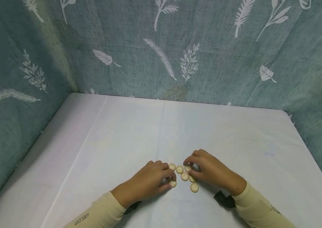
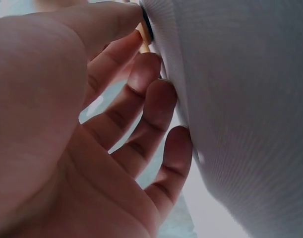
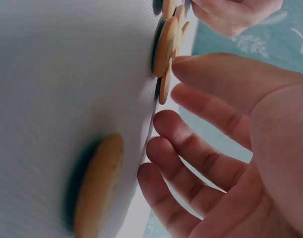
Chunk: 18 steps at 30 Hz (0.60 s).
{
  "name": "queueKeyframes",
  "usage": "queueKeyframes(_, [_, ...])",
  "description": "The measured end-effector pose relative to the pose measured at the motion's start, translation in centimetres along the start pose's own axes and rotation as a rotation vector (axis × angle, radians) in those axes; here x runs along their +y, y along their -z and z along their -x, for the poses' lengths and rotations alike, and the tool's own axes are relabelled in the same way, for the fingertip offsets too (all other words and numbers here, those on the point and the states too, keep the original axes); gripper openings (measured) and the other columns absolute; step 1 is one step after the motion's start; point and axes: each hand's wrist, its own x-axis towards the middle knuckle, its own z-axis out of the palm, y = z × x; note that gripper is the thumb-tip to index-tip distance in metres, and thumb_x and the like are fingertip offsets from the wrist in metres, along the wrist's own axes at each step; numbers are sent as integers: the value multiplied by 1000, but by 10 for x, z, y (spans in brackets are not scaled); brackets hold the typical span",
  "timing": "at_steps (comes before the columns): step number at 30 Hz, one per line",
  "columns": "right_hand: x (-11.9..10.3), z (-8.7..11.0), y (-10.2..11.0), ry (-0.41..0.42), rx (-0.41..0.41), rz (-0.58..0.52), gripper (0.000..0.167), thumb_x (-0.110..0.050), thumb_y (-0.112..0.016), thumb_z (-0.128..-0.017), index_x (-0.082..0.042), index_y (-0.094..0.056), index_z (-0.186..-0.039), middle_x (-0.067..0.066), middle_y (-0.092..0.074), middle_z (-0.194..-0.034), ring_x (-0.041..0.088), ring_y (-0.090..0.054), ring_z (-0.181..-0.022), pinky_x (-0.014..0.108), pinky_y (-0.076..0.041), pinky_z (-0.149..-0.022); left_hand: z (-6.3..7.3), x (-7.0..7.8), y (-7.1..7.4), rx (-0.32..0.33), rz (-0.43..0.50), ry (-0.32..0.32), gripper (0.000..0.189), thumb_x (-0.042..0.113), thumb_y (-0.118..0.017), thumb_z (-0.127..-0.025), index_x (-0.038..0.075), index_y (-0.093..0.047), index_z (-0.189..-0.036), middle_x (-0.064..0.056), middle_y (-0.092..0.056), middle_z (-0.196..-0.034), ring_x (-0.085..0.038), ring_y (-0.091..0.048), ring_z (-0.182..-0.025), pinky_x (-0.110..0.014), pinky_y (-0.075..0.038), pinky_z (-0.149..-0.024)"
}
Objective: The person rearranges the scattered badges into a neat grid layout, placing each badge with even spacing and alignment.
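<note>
While the left hand (image 1: 153,180) pinches the near-left button (image 1: 173,184), the right hand (image 1: 209,167) curls thumb and forefinger about the far-right button (image 1: 187,168); the nearest button (image 1: 194,187) lies closer to the right hand.

The central button (image 1: 185,176) lies on the table (image 1: 206,126). Just behind it are the second button (image 1: 179,169), slightly left, and the third button (image 1: 187,168), slightly right, at the right hand (image 1: 210,169). Left of the central button lie the fourth button (image 1: 173,167), behind, and the fifth button (image 1: 173,183), in front, both at the left hand (image 1: 150,180). To its right is the sixth button (image 1: 192,179); right and in front, the seventh button (image 1: 194,187). Well behind it hangs the cloth (image 1: 132,82).
</note>
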Motion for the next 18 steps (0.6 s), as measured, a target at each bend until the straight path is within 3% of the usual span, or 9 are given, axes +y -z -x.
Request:
queueKeyframes(6, [3, 2, -1, 1, 13, -4, 20, -14, -77, -86, -16, -74, -106, -6, -63, -95, 11, -55, -92, 29, -47, -78, -2, 0, -4, 10, 4, 1, 13, 35, -73, -91, 30, -70, -103, 14, -62, -96, -3, -52, -87, -24, -39, -74])
queueKeyframes(18, [2, 1, 0, -20, -1, 6, 20, -14, -78, -85, -15, -74, -105, -5, -61, -94, 11, -55, -92, 30, -47, -77, -1, -1, -7, 35, 0, -5, 14, 35, -73, -91, 30, -69, -104, 14, -61, -94, -3, -50, -85, -24, -38, -73])
